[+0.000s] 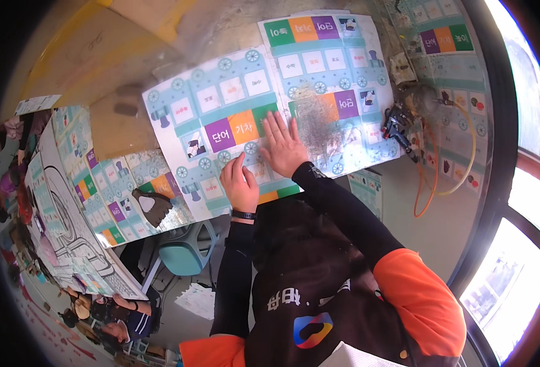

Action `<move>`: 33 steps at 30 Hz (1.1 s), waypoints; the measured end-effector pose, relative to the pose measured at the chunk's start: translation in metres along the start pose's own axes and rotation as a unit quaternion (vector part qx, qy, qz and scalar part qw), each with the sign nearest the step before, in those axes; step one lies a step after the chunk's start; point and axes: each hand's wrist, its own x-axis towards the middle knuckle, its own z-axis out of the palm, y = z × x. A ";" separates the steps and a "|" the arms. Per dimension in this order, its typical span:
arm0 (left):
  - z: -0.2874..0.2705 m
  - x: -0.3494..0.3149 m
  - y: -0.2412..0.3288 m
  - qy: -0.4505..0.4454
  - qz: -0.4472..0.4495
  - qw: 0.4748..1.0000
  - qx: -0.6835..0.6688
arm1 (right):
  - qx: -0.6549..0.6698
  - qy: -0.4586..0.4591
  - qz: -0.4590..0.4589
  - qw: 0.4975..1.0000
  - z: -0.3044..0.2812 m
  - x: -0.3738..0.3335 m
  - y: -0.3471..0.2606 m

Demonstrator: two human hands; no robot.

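My right hand [282, 145] lies flat with fingers spread on a large pale-blue train-pattern sheet [221, 116], just beside its purple, orange and green label squares [240, 128]. My left hand [239, 185] sits lower left of it, fingers curled, with the index finger pressing the same sheet near a wheel picture. Neither hand holds anything. A second similar sheet [331, 67] overlaps to the right and carries a dark smudged patch [319, 125] next to my right fingertips.
A black hand tool [398, 127] with an orange cable [428, 183] lies at the right sheet's edge. More printed sheets [114, 196] spread to the left. A teal chair [187, 249] and other people [120, 321] are at lower left; a window [521, 257] is on the right.
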 end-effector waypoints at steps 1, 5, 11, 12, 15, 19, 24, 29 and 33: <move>0.000 -0.001 -0.001 -0.003 -0.001 1.000 0.004 | -0.002 0.001 0.001 1.000 0.005 -0.001 0.003; -0.004 -0.008 -0.001 -0.005 -0.005 1.000 0.001 | -0.021 -0.002 0.010 1.000 -0.001 -0.005 -0.009; -0.004 -0.016 0.007 -0.035 -0.014 0.999 -0.019 | -0.025 0.027 0.034 0.999 0.003 0.015 -0.005; -0.003 -0.015 0.007 -0.036 -0.010 0.999 -0.019 | -0.017 0.014 0.030 0.999 0.006 0.014 -0.005; -0.002 -0.016 0.006 -0.040 -0.009 0.999 -0.019 | -0.003 0.017 0.038 0.999 0.001 0.017 -0.006; -0.003 -0.026 0.008 -0.041 -0.001 0.999 -0.007 | -0.031 0.026 0.060 0.997 0.005 0.020 0.001; 0.006 -0.021 0.029 -0.105 0.073 0.992 0.012 | 0.057 0.094 0.096 0.989 -0.034 0.008 0.023; 0.033 -0.028 0.056 -0.173 0.153 0.972 0.047 | -0.009 0.179 0.254 0.951 -0.086 -0.094 0.186; 0.050 -0.029 0.058 -0.157 0.159 0.969 0.107 | -0.096 0.077 0.354 0.927 -0.082 -0.155 0.253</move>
